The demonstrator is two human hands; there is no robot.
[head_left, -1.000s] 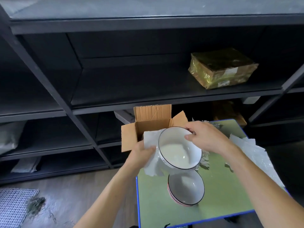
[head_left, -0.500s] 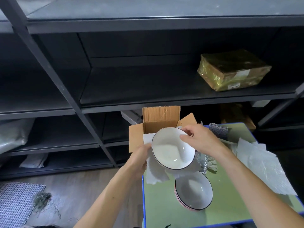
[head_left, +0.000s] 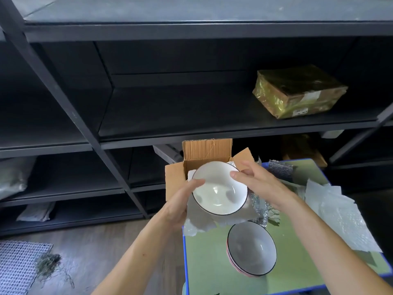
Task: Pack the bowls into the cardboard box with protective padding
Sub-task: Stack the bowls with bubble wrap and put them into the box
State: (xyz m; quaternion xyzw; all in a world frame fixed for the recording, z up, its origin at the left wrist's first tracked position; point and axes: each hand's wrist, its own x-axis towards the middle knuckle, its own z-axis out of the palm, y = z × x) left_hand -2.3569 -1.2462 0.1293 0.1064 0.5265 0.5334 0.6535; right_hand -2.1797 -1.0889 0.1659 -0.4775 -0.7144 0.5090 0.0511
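Note:
A white bowl (head_left: 217, 192) with a dark rim is held just in front of the open cardboard box (head_left: 204, 153), tilted towards me. My left hand (head_left: 180, 201) grips its left rim together with a sheet of white padding paper (head_left: 196, 223) hanging under the bowl. My right hand (head_left: 255, 184) pinches the right rim with the thumb on the inside. More white paper lies inside the box. A small stack of bowls (head_left: 252, 249) stands on the green table (head_left: 208, 262) below.
Bubble-wrap and paper sheets (head_left: 342, 216) lie on the table's right side, and a silvery padded piece (head_left: 278, 170) beside the box. Dark metal shelving (head_left: 170, 128) stands right behind the table, with a wrapped parcel (head_left: 297, 92) on it. A mesh mat (head_left: 19, 265) lies on the floor at left.
The bowl with its paper has moved up and back towards the box opening. Both hands kept their hold on it.

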